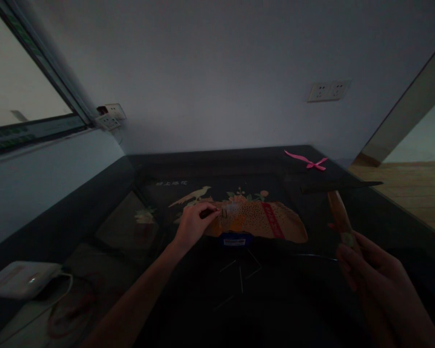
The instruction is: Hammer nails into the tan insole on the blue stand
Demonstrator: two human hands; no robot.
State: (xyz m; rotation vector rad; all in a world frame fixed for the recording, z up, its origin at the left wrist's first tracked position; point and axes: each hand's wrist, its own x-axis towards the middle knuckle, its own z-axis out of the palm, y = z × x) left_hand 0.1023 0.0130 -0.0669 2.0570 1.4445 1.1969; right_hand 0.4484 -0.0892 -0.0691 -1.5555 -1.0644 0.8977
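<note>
My right hand (366,263) is closed around the wooden handle of a hammer (339,210), whose dark head is raised at the right. At the left end of a brown, dark-speckled piece (252,220) with a red band, my left hand (199,220) pinches something small that I cannot make out. Just right of those fingertips, small dark marks show on the piece. A blue box (235,239) with a white label sits at its near edge. Several thin, nail-like pieces (241,279) lie on the dark table in front of the box.
The dark table (203,158) carries a bird and flower picture. A pink ribbon (313,164) lies at the back right. At the left edge is a white device (23,279) with a cable. A thin curved wire (315,256) lies near my right hand. Behind stands a wall with sockets.
</note>
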